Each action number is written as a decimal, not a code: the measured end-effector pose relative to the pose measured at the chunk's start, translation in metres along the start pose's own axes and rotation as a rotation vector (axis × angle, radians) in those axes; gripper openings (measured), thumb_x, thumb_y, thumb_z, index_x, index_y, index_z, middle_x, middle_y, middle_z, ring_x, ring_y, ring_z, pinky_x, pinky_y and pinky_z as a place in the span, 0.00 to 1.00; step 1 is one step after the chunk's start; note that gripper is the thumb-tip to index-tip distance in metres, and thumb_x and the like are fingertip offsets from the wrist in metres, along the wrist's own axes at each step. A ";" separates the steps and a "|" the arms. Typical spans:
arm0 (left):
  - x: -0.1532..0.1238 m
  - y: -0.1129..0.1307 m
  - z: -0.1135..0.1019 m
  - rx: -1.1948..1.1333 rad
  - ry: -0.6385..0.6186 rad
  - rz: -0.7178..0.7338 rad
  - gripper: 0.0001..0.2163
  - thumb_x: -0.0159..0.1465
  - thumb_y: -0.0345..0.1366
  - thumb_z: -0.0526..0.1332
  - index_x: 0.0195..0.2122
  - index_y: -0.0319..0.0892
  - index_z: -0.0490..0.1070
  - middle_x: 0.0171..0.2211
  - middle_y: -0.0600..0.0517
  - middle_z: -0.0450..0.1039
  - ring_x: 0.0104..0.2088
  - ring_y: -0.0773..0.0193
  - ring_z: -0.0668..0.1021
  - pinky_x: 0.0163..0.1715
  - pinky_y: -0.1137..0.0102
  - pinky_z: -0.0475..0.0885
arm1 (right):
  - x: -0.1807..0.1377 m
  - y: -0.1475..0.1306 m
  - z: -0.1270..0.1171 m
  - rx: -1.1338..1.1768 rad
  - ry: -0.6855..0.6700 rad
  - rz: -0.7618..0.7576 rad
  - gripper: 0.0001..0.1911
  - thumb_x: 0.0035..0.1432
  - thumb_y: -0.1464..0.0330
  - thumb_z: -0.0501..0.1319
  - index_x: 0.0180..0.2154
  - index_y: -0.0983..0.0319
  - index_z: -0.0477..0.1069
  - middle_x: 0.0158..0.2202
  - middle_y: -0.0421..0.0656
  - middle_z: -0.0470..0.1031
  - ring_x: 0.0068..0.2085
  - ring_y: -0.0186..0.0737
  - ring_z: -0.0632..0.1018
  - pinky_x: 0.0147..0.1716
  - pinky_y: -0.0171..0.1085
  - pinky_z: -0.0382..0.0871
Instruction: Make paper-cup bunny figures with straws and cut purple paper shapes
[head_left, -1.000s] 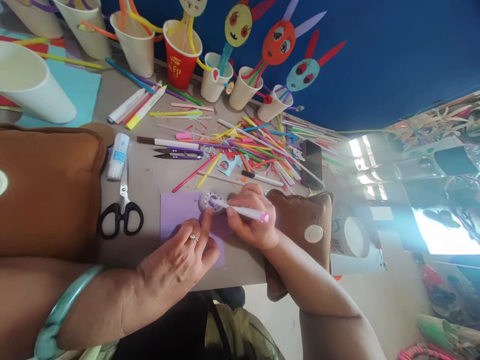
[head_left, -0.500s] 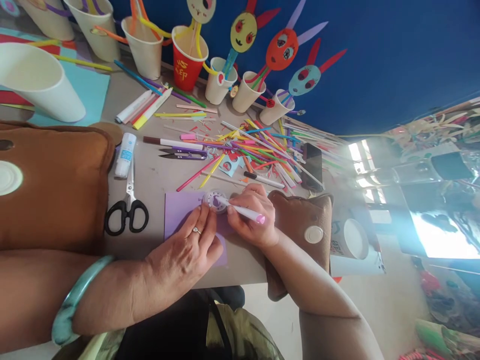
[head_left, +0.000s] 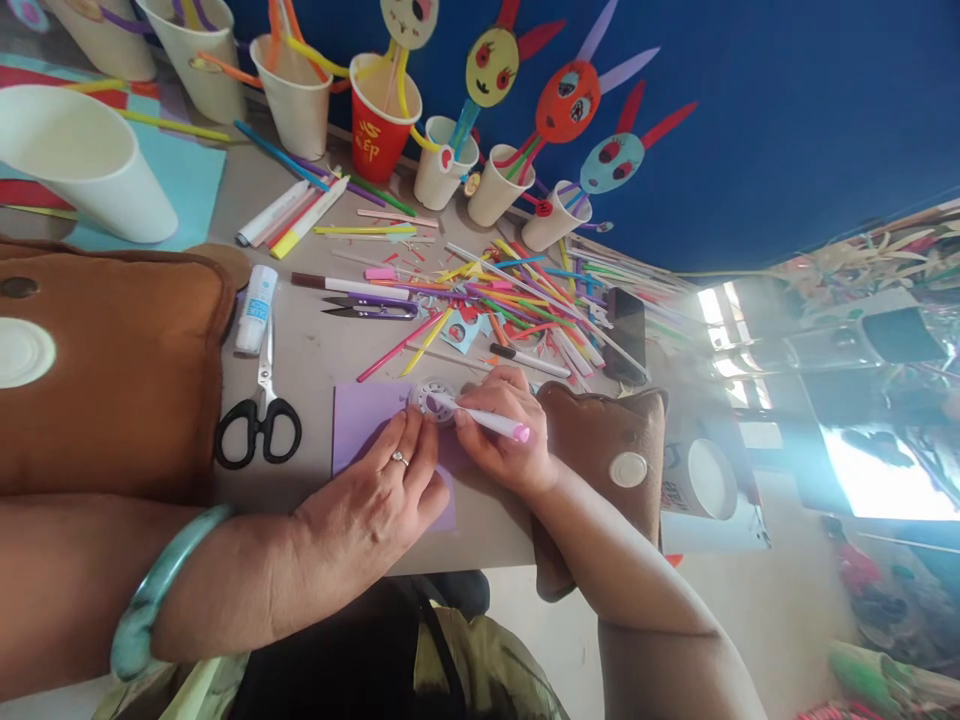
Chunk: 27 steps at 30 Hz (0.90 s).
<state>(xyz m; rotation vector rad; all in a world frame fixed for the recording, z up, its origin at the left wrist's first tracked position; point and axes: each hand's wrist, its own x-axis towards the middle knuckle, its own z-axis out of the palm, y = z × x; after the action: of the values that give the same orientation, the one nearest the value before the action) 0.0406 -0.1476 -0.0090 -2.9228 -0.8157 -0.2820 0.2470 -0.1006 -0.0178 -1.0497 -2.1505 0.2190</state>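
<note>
A sheet of purple paper (head_left: 364, 415) lies on the table in front of me, partly under my hands. On it rests a small, round, clear-and-white disc with a pattern of holes (head_left: 422, 393). My left hand (head_left: 382, 500), a ring on one finger, lies over the paper with fingers stretched out, the fingertips against the disc's near edge. My right hand (head_left: 508, 425) is closed around a white felt-tip marker (head_left: 489, 422) with a pink end. Its tip points down at the middle of the disc; whether it touches the paper is too small to tell.
Black-handled scissors (head_left: 259, 430) and a glue stick (head_left: 256, 308) lie to the left, near a brown cushion (head_left: 112, 370). Beyond the paper are purple thread snips (head_left: 371, 306) and heaped coloured sticks (head_left: 517, 290). Paper cups with face figures (head_left: 495, 190) line the blue wall. Another cushion (head_left: 600, 440) sits right.
The view has shifted slightly, so things sit a little further right. Both hands stay at the disc, the marker still in my right hand, its tip barely moved.
</note>
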 end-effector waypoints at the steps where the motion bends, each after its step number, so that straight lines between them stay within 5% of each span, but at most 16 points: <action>1: 0.000 0.000 0.000 -0.002 0.001 -0.002 0.11 0.66 0.34 0.59 0.45 0.33 0.72 0.56 0.30 0.73 0.58 0.43 0.75 0.60 0.48 0.66 | 0.000 0.000 0.000 0.011 -0.002 0.011 0.03 0.62 0.70 0.62 0.38 0.56 0.69 0.28 0.38 0.78 0.26 0.37 0.74 0.40 0.46 0.71; 11: -0.001 0.000 0.000 -0.044 -0.019 -0.011 0.11 0.66 0.35 0.60 0.46 0.34 0.73 0.58 0.31 0.71 0.61 0.43 0.73 0.61 0.48 0.65 | 0.000 0.001 -0.004 0.140 -0.069 0.232 0.07 0.68 0.63 0.58 0.38 0.57 0.71 0.30 0.42 0.77 0.35 0.42 0.77 0.42 0.45 0.73; 19: 0.000 0.001 0.003 0.016 -0.005 -0.008 0.11 0.66 0.37 0.62 0.44 0.34 0.73 0.56 0.30 0.72 0.59 0.41 0.74 0.61 0.48 0.65 | 0.005 -0.003 -0.005 0.304 -0.107 0.475 0.16 0.69 0.56 0.57 0.36 0.60 0.72 0.27 0.39 0.75 0.26 0.35 0.75 0.27 0.34 0.70; 27: -0.001 0.004 0.008 -0.007 0.001 -0.044 0.10 0.62 0.33 0.66 0.42 0.34 0.72 0.58 0.29 0.71 0.60 0.40 0.73 0.62 0.47 0.63 | 0.018 -0.006 -0.010 0.322 -0.187 0.513 0.21 0.68 0.51 0.57 0.32 0.61 0.70 0.26 0.40 0.74 0.27 0.34 0.75 0.29 0.34 0.70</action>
<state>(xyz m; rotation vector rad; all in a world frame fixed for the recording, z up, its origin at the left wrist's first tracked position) 0.0429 -0.1509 -0.0173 -2.9141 -0.8816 -0.2905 0.2427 -0.0930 0.0014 -1.4076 -1.8760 0.9019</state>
